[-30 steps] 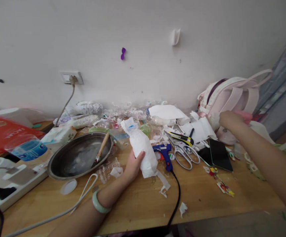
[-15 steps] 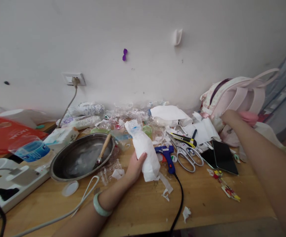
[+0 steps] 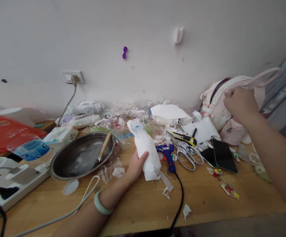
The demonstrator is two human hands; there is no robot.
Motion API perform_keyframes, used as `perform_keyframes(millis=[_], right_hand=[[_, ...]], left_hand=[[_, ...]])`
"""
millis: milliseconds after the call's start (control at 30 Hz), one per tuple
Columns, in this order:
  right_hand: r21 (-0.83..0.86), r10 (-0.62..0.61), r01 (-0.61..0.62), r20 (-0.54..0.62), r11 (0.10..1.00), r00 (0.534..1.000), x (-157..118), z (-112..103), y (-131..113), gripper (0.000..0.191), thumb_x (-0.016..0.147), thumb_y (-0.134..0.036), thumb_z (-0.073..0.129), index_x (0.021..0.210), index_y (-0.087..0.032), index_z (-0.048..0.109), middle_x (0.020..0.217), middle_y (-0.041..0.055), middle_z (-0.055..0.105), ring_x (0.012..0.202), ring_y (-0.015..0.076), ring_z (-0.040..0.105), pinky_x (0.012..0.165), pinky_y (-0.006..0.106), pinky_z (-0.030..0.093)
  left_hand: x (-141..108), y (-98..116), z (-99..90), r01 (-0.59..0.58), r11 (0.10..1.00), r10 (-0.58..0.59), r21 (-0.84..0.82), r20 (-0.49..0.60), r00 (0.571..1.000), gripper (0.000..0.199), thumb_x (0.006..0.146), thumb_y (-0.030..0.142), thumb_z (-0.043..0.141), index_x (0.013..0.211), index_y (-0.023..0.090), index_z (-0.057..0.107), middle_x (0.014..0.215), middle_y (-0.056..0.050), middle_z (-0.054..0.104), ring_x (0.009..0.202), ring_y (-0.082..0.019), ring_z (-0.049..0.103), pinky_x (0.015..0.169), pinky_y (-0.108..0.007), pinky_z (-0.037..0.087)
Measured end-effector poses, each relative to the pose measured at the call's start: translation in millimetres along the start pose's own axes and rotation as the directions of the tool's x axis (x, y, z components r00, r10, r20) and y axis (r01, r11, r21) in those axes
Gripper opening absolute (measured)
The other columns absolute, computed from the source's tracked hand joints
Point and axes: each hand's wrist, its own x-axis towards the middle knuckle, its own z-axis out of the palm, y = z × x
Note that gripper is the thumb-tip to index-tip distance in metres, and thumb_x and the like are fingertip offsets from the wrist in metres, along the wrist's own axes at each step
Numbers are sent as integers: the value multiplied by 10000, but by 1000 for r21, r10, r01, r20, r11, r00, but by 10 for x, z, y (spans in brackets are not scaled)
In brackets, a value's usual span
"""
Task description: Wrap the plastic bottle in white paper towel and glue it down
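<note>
My left hand [image 3: 138,166] is wrapped around a bottle covered in white paper [image 3: 146,154], tilted over the table with its narrow end toward the wall. A loose paper strip hangs from its lower end. To its right lies a blue glue gun [image 3: 167,156]. Raised in front of the pink backpack [image 3: 228,115], my right hand [image 3: 240,103] is closed in a fist, and whatever its fingers hold is hidden. Scissors [image 3: 188,158] and a yellow utility knife [image 3: 184,138] rest on the table between the two hands.
At left stands a metal basin [image 3: 56,164] with a wooden-handled brush [image 3: 104,148] in it. A power strip [image 3: 21,187] sits further left. Clear plastic bottles [image 3: 133,112] and white paper [image 3: 170,113] line the wall. A dark phone [image 3: 224,156] lies near a colourful charm [image 3: 228,191].
My right hand has risen from beside the backpack's lower part to in front of its upper part. The pink item beside that hand no longer shows. My left hand still holds the bottle.
</note>
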Motion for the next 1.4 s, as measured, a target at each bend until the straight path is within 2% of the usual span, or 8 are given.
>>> perform_keyframes(millis=[133, 300, 467, 533, 667, 767, 1000, 1400], right_hand=[[253, -148, 103, 166, 962, 975, -800, -162, -281, 223, 868, -277, 486, 804, -104, 612, 741, 95, 655, 697, 168, 580, 596, 274, 327], [571, -405, 148, 355, 807, 842, -2020, 304, -323, 252, 851, -399, 449, 738, -202, 559, 597, 8, 601, 532, 156, 540, 511, 247, 361], [689, -589, 95, 530, 719, 611, -2100, 659, -238, 287, 830, -403, 440, 665, -214, 578, 599, 16, 629, 568, 181, 582, 549, 266, 397], [752, -574, 17, 488, 659, 658, -1875, 695, -286, 299, 826, -432, 432, 687, -208, 574, 623, 20, 637, 571, 173, 577, 567, 269, 415], [817, -320, -92, 323, 569, 891, -1517, 774, -504, 313, 820, -487, 415, 766, -202, 534, 626, 15, 625, 529, 157, 552, 538, 259, 411], [826, -193, -51, 190, 561, 962, -1517, 893, -647, 307, 813, -483, 419, 768, -199, 525, 567, 15, 593, 542, 177, 563, 554, 272, 411], [845, -173, -34, 149, 534, 974, -1742, 1062, -708, 307, 821, -482, 402, 765, -205, 522, 570, 19, 594, 564, 189, 575, 593, 289, 435], [905, -225, -178, 280, 387, 933, -1822, 1122, -792, 338, 820, -532, 433, 801, -205, 518, 677, 41, 655, 679, 211, 628, 660, 321, 472]], left_hand=[[-14, 51, 9, 5, 1000, -5, 17, 6, 1000, 770, 618, 673, 584, 1102, 75, 557, 1147, -197, 621, 1081, -342, 557, 889, -400, 447], [-10, 40, 8, 22, 1000, -22, 3, 30, 999, 782, 624, 672, 579, 1122, 70, 545, 1165, -198, 611, 1095, -345, 547, 902, -408, 439], [-2, -5, 10, 69, 996, -63, -54, 95, 993, 762, 637, 637, 601, 1153, 79, 530, 1200, -193, 595, 1113, -340, 537, 900, -407, 443], [-11, 6, 23, 101, 992, -90, -72, 138, 986, 754, 642, 624, 609, 1165, 88, 524, 1209, -186, 593, 1114, -335, 539, 891, -399, 449], [-49, 66, 64, 173, 980, -151, -102, 196, 969, 766, 598, 620, 645, 1137, 86, 541, 1176, -184, 614, 1090, -336, 553, 855, -382, 468], [-85, 120, 91, 229, 966, -201, -118, 215, 956, 728, 581, 605, 665, 1086, 90, 571, 1078, -164, 663, 1001, -314, 598, 811, -361, 485], [-100, 181, 106, 346, 923, -297, -168, 262, 918, 598, 636, 550, 648, 1009, 84, 617, 860, -129, 712, 806, -255, 649, 738, -325, 498], [-136, 200, 139, 361, 923, -320, -135, 251, 913, 494, 681, 498, 639, 1018, 138, 616, 734, -65, 701, 774, -241, 643, 724, -327, 496]])
